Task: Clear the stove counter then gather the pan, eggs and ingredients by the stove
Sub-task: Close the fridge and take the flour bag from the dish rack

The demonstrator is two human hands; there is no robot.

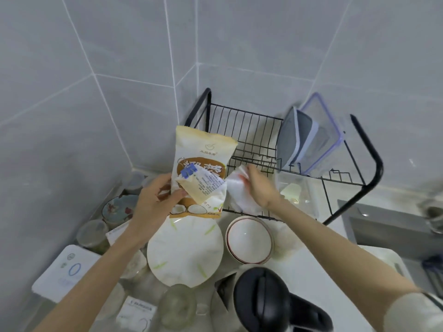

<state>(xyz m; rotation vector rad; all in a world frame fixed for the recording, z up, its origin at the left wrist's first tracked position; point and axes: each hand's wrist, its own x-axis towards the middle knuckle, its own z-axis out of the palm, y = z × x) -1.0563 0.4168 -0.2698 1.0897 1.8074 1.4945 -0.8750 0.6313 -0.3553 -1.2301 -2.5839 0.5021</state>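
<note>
My left hand (157, 200) grips a cream and brown food packet (203, 156), folded over and held by a blue clip, and lifts it above a white plate (184, 255). My right hand (260, 188) holds a crumpled white cloth or bag (239, 195) just in front of the black wire dish rack (251, 130). No pan, eggs or stove show in this view.
A white bowl with a red rim (249, 240) stands right of the plate. A black kettle (266, 300) is near the front. Glass jars (93, 233), a patterned bowl (117, 209) and a white appliance (64, 271) crowd the left. Plastic containers (311, 137) lean in the rack. A sink (388, 226) lies right.
</note>
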